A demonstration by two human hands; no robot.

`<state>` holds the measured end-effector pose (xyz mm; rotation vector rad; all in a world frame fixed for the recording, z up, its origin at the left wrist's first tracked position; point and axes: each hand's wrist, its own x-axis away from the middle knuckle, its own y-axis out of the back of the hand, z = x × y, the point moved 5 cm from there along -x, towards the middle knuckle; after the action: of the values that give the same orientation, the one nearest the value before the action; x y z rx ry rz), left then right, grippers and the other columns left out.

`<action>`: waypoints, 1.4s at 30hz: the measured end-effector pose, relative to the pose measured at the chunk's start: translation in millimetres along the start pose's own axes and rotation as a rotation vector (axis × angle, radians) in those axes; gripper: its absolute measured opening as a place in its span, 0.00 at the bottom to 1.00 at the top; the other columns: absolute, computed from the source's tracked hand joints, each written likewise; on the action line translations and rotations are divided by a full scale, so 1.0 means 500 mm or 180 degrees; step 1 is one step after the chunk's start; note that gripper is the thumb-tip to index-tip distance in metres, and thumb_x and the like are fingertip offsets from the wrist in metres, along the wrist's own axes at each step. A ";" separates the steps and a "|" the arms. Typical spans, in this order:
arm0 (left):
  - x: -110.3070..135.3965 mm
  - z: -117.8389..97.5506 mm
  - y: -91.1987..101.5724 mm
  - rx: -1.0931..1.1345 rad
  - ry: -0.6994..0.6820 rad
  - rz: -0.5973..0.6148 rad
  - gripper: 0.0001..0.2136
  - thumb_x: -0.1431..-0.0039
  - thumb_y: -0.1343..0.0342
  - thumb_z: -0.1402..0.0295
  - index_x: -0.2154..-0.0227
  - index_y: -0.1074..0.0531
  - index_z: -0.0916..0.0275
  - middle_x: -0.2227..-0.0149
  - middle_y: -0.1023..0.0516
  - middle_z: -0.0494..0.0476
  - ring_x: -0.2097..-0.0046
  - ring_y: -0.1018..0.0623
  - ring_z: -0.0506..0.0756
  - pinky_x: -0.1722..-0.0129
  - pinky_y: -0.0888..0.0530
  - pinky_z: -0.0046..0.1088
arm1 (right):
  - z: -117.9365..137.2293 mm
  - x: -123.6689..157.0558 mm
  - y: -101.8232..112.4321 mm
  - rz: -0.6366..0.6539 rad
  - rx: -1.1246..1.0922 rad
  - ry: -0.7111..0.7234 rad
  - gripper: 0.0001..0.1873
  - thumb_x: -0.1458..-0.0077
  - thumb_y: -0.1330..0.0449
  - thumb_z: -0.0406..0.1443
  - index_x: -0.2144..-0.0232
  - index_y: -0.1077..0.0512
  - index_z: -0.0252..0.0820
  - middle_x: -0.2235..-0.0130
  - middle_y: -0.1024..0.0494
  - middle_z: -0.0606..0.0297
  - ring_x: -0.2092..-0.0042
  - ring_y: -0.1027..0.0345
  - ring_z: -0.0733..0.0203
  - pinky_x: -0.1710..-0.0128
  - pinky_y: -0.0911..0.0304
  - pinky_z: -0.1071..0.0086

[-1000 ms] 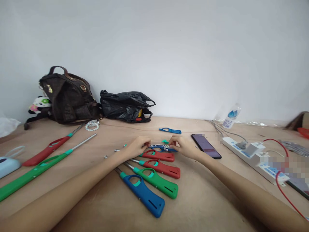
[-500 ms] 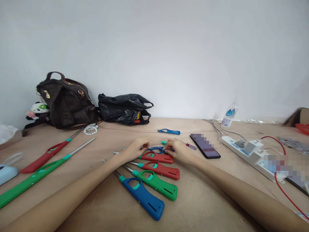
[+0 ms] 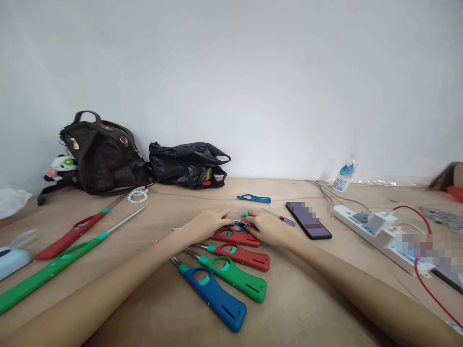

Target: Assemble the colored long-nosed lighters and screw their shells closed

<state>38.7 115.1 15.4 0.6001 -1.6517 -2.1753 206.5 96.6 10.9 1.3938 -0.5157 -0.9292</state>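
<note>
An opened blue lighter casing [image 3: 238, 223], with thin pale wires at its right, lies between my hands behind the row of lighters. My left hand [image 3: 208, 224] reaches over its left part, fingers bent down and closed on it, the tips partly hidden. At the right end, my right hand [image 3: 267, 227] has its fingers pinched on the casing near the wires. A small teal piece [image 3: 245, 214] sits just beyond. Nearer me lie two red gas lighters, a rear one [image 3: 238, 237] and a front one [image 3: 249, 258], a green lighter [image 3: 240, 279] and a blue lighter [image 3: 217, 301].
Beyond my hands lies a blue casing half [image 3: 254, 198]. A screwdriver [image 3: 287, 221], phone [image 3: 309, 221] and power strip [image 3: 376, 238] are on the right. Leftward are a red lighter [image 3: 72, 236], green lighter [image 3: 54, 270], bracelet [image 3: 138, 195], backpack [image 3: 104, 159] and black plastic bag [image 3: 184, 166].
My left hand has shifted right, over more of the blue casing and closer to my right hand. The wires between the hands are less visible. The view has shifted slightly.
</note>
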 end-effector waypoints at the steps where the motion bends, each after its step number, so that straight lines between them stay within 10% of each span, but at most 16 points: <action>1: -0.001 -0.001 0.000 -0.0052 -0.0008 0.0020 0.23 0.39 0.50 0.81 0.45 0.32 0.52 0.55 0.27 0.57 0.58 0.23 0.57 0.57 0.28 0.31 | 0.000 -0.001 0.000 0.0008 0.0009 -0.0015 0.13 0.39 0.46 0.33 0.53 0.26 0.44 0.56 0.26 0.58 0.55 0.30 0.56 0.57 0.42 0.68; 42: -0.003 0.004 0.002 0.0327 0.0142 -0.0078 0.28 0.42 0.53 0.83 0.41 0.37 0.51 0.51 0.27 0.59 0.54 0.24 0.59 0.57 0.28 0.32 | -0.013 -0.002 -0.015 -0.0378 -0.0781 -0.0249 0.04 0.42 0.42 0.29 0.67 0.27 0.39 0.64 0.27 0.62 0.62 0.33 0.60 0.62 0.40 0.70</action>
<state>39.0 117.3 16.9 0.6956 -1.7499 -2.0882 209.2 101.8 2.6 1.1789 -0.3661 -1.1081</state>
